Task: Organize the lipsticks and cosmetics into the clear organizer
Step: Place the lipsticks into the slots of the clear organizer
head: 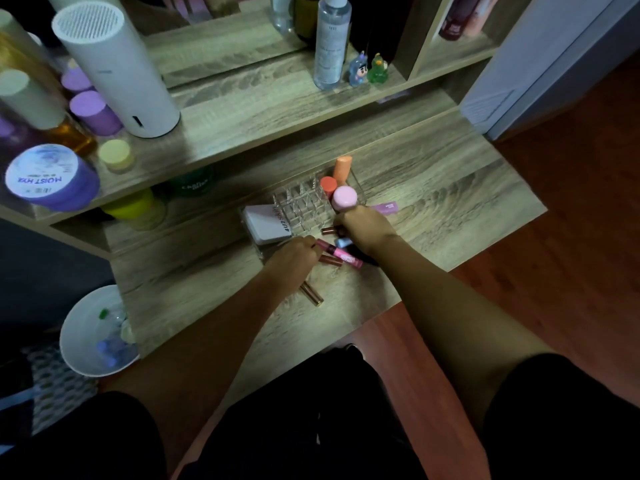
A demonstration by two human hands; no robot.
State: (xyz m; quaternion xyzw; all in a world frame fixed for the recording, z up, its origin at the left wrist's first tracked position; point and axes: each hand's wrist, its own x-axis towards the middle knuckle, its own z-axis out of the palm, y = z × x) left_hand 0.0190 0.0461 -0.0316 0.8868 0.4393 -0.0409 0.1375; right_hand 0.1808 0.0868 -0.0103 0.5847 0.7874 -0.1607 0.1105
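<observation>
A clear organizer (300, 204) with a grid of slots stands on the low wooden shelf. At its right end stand an orange tube (343, 169), a coral-capped tube (328, 186) and a pink-capped tube (344, 198). My right hand (365, 228) rests just in front of the pink cap, fingers curled around a brown lipstick (329, 231). My left hand (293, 263) pinches the end of a magenta lip gloss (337, 254). A light blue tube (343, 242), another brown lipstick (330, 260) and a gold-tipped one (311, 294) lie loose nearby.
A white compact case (265, 225) lies left of the organizer, a purple tube (386, 207) to its right. The upper shelf holds a white cylinder (116, 69), jars and bottles. A white bin (95, 332) stands on the floor at left.
</observation>
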